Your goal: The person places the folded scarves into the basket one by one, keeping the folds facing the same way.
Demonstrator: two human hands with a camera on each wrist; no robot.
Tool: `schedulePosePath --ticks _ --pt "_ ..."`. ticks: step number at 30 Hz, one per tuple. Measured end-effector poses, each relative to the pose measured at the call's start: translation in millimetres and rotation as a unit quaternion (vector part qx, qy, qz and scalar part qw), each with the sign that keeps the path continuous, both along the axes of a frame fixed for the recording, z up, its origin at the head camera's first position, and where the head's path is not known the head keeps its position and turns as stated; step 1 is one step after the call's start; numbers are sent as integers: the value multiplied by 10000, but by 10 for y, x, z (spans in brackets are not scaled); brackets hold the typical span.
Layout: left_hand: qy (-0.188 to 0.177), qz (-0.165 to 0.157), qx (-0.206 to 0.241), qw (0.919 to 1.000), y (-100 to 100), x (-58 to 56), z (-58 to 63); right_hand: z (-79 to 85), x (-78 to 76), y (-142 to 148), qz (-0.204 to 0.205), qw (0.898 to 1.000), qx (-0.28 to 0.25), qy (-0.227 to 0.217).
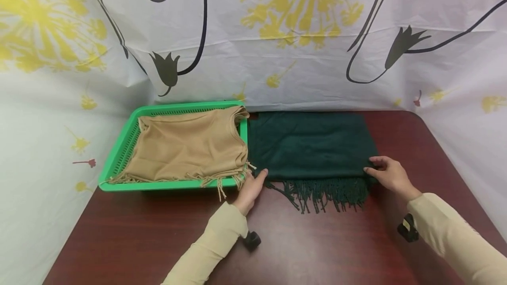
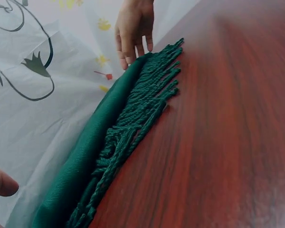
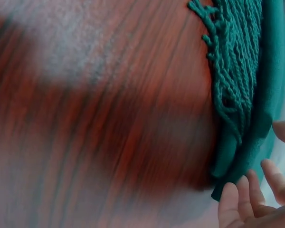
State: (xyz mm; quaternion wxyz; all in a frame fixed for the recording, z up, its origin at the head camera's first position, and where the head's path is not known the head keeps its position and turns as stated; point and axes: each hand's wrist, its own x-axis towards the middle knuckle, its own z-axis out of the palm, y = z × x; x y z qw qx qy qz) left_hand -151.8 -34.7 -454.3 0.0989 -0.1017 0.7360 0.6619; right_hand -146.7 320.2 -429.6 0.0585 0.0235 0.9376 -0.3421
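Note:
A dark green fringed scarf (image 1: 313, 144) lies folded flat on the table, its tassels (image 1: 328, 192) toward the front edge. My left hand (image 1: 250, 190) is at the scarf's front left corner, between it and the basket, its thumb extended and the other fingers mostly hidden. In the left wrist view only a thumb (image 2: 2, 183) and a bit of hand show, beside the fold. At the front right corner is my right hand (image 1: 390, 176), thumb and fingers spread apart. The right wrist view shows its fingers (image 3: 244, 199) loosely bent right at the scarf's end.
A green plastic basket (image 1: 119, 157) stands at the back left, right against the scarf's left side. Inside it lies a folded tan fringed scarf (image 1: 190, 144), tassels hanging over the front rim. Behind the reddish-brown table (image 1: 317, 250) hangs a white patterned cloth (image 1: 277, 74).

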Motion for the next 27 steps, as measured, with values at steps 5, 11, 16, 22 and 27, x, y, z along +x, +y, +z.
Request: schedulePosePath --ticks 5,11,16,22,27 --pt "65 79 378 9992 40 -32 -18 8 -19 43 65 9996 -97 -273" --pt "9 -82 603 9981 92 -55 2 -14 -32 76 76 9995 -45 -317" --pt "-66 -37 731 9973 124 -72 -6 -53 -56 98 110 9992 113 -371" --pt "-128 65 753 9971 112 -97 -42 -98 -97 97 157 9989 322 -306" --pt "21 246 487 9985 135 -121 -87 -114 -135 95 299 9973 673 -45"
